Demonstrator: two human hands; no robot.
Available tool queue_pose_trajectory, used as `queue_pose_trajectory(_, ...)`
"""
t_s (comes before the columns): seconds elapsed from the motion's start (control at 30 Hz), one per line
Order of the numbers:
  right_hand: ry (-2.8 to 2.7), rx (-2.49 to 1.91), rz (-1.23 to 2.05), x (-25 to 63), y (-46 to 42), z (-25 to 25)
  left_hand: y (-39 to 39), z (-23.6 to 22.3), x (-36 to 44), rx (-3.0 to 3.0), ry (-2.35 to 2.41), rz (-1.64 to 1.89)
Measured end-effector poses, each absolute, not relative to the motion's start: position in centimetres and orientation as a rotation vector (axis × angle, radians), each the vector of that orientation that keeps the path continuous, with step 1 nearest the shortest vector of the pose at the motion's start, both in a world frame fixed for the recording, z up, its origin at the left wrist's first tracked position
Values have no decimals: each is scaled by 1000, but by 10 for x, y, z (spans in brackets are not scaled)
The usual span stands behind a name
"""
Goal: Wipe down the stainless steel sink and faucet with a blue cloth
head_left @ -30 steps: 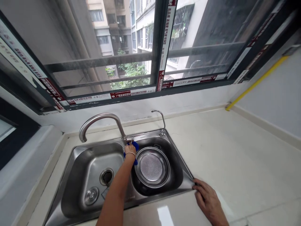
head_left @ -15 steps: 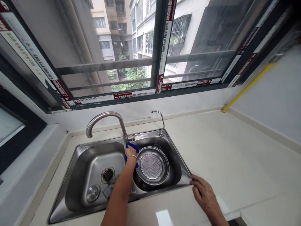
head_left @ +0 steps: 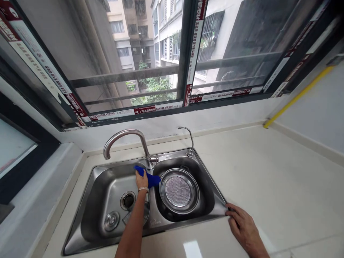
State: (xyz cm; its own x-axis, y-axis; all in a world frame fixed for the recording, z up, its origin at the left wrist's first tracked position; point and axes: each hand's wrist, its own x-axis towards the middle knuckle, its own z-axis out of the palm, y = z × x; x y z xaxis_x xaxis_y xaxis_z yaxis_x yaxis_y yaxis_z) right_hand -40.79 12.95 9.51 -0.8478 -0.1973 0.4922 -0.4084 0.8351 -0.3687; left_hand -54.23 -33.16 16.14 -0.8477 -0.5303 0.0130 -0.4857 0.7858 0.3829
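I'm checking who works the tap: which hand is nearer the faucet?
Left. The left hand presses a blue cloth just below the faucet base; the right hand rests on the counter by the sink's corner.

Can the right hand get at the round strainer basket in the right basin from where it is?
Probably yes. The right hand rests flat on the counter at the sink's front right corner, holding nothing. The strainer basket lies uncovered in the adjacent basin; the left hand and blue cloth stay near the faucet.
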Motion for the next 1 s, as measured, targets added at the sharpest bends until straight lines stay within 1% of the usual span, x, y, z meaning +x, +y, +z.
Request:
queue_pose_trajectory(0.2, -2598, 446, 615, -406, 130, 97, -347, 159, -580, 523, -2829, -770)
queue_pose_trajectory(0.5, -2647, 454, 573, -402, 131, 103, -408, 168, -636, 112, -3208, -823)
queue_pose_trajectory(0.67, -2663, 465, 519, -400, 132, 104, -410, 163, -650, 199, -3297, -764)
queue_pose_trajectory(0.87, -2685, 452, 515, -399, 130, 106, -379, 147, -608, 491, -3158, -586)
queue_pose_trajectory(1.0, -2675, 460, 503, -401, 130, 106, -364, 147, -594, 607, -3115, -490)
